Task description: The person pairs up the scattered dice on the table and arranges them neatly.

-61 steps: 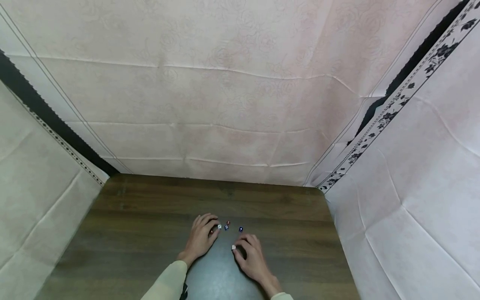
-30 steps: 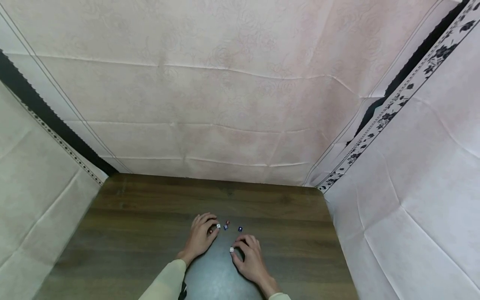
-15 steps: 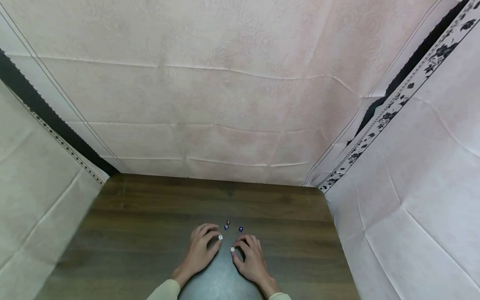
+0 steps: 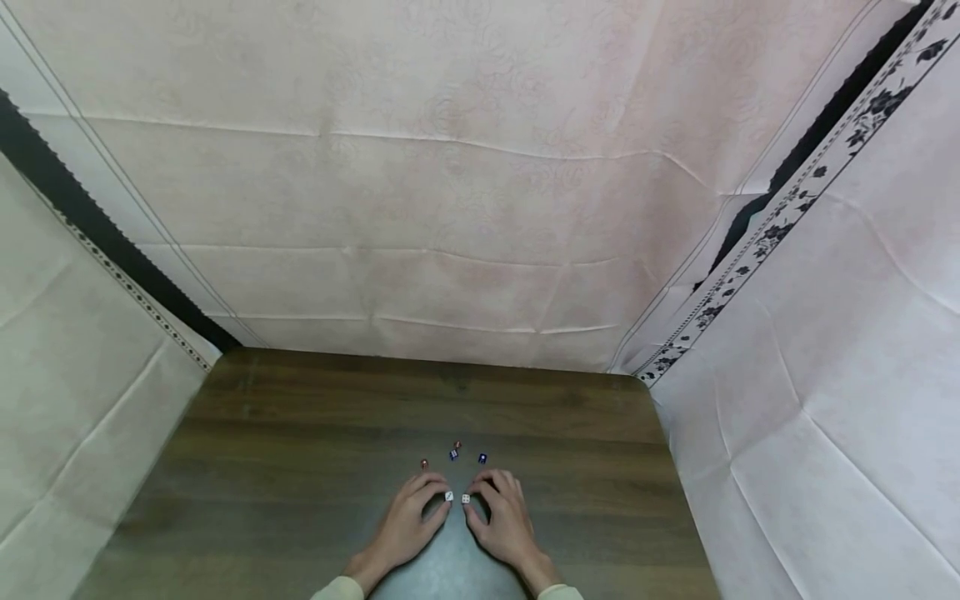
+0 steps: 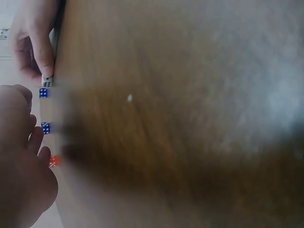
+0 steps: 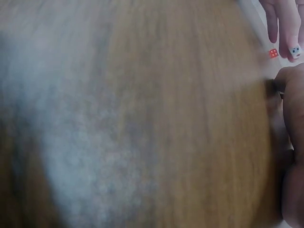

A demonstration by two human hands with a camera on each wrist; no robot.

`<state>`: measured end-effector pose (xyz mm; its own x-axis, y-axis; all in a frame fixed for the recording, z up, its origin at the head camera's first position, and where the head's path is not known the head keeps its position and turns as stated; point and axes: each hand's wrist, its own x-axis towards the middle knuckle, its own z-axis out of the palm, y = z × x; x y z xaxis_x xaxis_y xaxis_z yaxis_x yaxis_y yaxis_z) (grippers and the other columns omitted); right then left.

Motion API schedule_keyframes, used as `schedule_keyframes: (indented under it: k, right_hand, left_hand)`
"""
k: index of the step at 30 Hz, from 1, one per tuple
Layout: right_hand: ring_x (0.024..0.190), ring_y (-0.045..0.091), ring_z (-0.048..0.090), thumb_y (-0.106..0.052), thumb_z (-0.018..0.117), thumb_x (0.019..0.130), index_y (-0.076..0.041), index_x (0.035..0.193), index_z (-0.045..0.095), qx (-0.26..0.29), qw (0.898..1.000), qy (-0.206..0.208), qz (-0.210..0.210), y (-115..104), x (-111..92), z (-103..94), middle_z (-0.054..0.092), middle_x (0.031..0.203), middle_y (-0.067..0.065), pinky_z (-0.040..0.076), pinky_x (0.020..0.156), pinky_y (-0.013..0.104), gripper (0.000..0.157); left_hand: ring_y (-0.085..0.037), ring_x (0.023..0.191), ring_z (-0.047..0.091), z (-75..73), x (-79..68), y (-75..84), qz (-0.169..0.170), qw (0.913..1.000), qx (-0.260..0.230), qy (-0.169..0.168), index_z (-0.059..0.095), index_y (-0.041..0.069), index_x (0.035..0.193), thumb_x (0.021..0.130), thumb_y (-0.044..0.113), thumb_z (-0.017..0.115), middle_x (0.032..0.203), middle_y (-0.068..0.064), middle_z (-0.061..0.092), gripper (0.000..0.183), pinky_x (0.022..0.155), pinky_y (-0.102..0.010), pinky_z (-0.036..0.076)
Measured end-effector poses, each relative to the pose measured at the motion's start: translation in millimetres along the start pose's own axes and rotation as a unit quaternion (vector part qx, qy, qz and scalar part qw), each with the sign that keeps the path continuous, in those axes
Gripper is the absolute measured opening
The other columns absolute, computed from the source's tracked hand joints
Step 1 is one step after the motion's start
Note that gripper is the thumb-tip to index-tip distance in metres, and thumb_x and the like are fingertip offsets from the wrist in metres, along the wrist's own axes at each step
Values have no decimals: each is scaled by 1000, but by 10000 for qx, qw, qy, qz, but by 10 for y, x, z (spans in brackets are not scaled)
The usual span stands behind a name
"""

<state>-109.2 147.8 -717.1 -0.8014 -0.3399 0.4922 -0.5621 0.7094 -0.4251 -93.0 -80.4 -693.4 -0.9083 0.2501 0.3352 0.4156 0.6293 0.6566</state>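
Note:
My left hand point(image 4: 408, 523) pinches a white die point(image 4: 449, 496) between thumb and forefinger. Opposite it, my right hand point(image 4: 504, 518) grips a second white die point(image 4: 466, 498) the same way. A small gap separates the two white dice. Beyond the hands lie a blue die point(image 4: 453, 455), another blue die point(image 4: 482, 458), a red die point(image 4: 457, 444) and, just past the left fingers, a second red die point(image 4: 424, 463). In the right wrist view, the left hand's white die point(image 6: 295, 51) shows near a red die point(image 6: 273, 53).
The dark wooden table point(image 4: 300, 408) spreads around the hands, with a bright reflection between the forearms. Pale patterned cloth point(image 4: 450, 208) hangs behind it, and more cloth point(image 4: 825, 375) drapes at both sides.
My left hand has come nearer to me and rightward with its white die, beside the right hand's die. The left-hand red die is now uncovered. The right hand has barely moved.

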Motion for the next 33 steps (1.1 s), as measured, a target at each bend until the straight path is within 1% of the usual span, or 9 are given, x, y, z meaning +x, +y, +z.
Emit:
schedule_keyframes:
  k: [4,7,10,14,17,20,26,33]
  right_hand:
    - [118,18,64,-22,94,91,-24,102,80,26,9999,-101,107,6,-6,2,71,120,-4,51,99,44,18]
    - [118,17,64,-23,93,93,-26,103,80,54,9997,-175,157,11,-12,9,71,121,-5,51,99,44,17]
    - [119,17,64,-24,92,94,-27,104,80,57,9997,-188,139,16,-12,17,71,122,-5,51,99,44,17]
    - [117,17,64,-23,93,92,-26,104,79,36,9999,-108,51,25,-12,27,71,121,-5,51,98,43,18]
    - [117,17,64,-22,94,91,-25,103,79,35,10000,-65,37,27,-13,26,71,121,-4,51,97,43,19]
    - [116,17,64,-22,95,91,-25,102,79,17,10000,-47,27,25,-13,20,72,120,-3,52,96,43,19]
    - [117,17,64,-23,94,91,-26,104,80,-33,9999,-86,66,26,-18,22,72,120,-4,52,98,43,19]
    - [119,17,64,-26,92,95,-29,106,79,8,9995,-231,220,23,-19,9,71,123,-6,52,99,44,17]
  left_hand:
    - [-19,120,75,70,-11,-18,-101,9997,-31,-199,84,16,116,102,15,86,126,4,78,14,101,-46,65]
    - [-17,120,74,117,-12,-33,-154,9995,-15,-278,83,17,117,103,16,85,126,5,77,14,101,-45,65]
    - [-17,120,73,153,-6,-46,-90,9997,36,-228,83,17,116,102,15,86,126,5,77,15,101,-46,65]
    - [-19,119,73,195,13,-63,173,9997,148,-49,84,15,115,99,12,88,125,2,78,17,99,-47,64]
    - [-21,120,72,224,24,-78,320,9992,218,12,84,14,115,99,13,89,124,0,78,17,100,-49,63]
    - [-21,121,71,247,25,-88,323,9991,257,10,85,15,116,99,16,89,124,0,77,17,101,-50,62]
    - [-19,120,70,288,21,-93,219,9990,373,60,85,16,115,98,17,90,124,3,75,18,101,-48,61]
    - [-19,121,69,314,2,-65,84,9991,401,136,84,17,116,98,18,90,125,3,76,18,101,-50,60]
